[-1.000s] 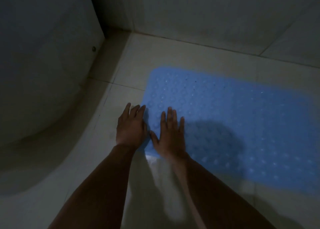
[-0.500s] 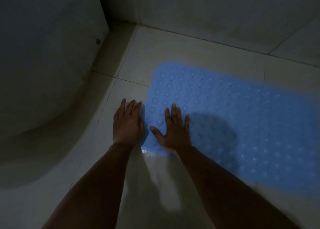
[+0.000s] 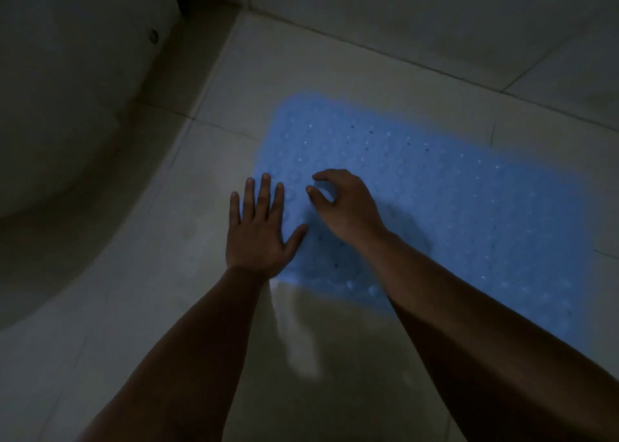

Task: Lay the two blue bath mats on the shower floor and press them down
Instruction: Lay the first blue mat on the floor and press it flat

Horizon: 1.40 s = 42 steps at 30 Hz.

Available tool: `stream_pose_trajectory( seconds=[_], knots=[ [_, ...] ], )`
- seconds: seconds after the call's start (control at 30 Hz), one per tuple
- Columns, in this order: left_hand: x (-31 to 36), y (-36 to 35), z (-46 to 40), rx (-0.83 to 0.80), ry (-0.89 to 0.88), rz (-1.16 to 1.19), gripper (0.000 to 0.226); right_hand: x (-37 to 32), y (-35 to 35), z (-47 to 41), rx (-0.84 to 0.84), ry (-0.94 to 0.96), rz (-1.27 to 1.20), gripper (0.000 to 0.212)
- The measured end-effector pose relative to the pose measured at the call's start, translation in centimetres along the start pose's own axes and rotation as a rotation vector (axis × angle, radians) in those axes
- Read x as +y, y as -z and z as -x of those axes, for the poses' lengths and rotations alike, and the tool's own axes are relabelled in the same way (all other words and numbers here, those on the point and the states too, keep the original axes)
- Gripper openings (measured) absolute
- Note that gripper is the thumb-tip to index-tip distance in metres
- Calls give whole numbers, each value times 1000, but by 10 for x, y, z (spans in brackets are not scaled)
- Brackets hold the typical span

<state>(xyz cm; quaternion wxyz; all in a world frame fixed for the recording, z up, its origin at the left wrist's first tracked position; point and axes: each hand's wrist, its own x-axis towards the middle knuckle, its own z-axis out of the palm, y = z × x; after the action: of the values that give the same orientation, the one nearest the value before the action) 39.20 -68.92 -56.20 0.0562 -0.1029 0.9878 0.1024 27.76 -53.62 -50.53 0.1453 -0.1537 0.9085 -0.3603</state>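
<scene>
A blue bath mat (image 3: 452, 200) with a bumpy, dotted surface lies flat on the pale tiled shower floor (image 3: 301, 73), stretching from the centre to the right edge. Only one mat can be made out in the dim light. My left hand (image 3: 259, 227) lies flat with fingers spread, straddling the mat's left edge, thumb on the blue. My right hand (image 3: 345, 203) hovers over or rests on the mat just right of it, fingers curled loosely, holding nothing.
A large curved white fixture (image 3: 67, 123) fills the left side, with a small round screw cap (image 3: 153, 35) on it. Tiled walls (image 3: 435, 12) meet the floor at the back. Light reflects off the wet-looking floor (image 3: 301, 358) between my forearms.
My right hand has lifted from a flat press and shifted right and forward, its fingers now curled. My left hand has slid onto the mat's edge and spread.
</scene>
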Motion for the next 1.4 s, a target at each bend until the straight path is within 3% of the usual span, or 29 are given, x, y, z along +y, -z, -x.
stream_pose_trajectory(
  seconds=[0.37,0.43,0.53,0.67,0.87,1.1,1.23,1.4],
  knots=[
    [1,-2,2,-26,11,-1,98,15,-11,8,130,171,175,33],
    [2,5,-1,-127,16,41,105,17,-5,15,95,129,187,31],
    [-3,42,-21,-423,34,83,111,7,23,35,-41,-96,214,33],
    [9,126,-3,-429,-68,-107,85,-40,99,80,-349,-411,287,42],
    [97,269,82,-623,-100,-40,73,-123,227,153,-450,-539,271,46],
    [176,504,146,-643,-103,64,69,-263,408,228,-393,-615,228,47],
    [210,632,158,-602,-264,-42,71,-347,513,268,-352,-621,245,47],
    [260,742,151,-488,-429,-50,69,-420,606,308,-198,-612,290,47]
  ],
)
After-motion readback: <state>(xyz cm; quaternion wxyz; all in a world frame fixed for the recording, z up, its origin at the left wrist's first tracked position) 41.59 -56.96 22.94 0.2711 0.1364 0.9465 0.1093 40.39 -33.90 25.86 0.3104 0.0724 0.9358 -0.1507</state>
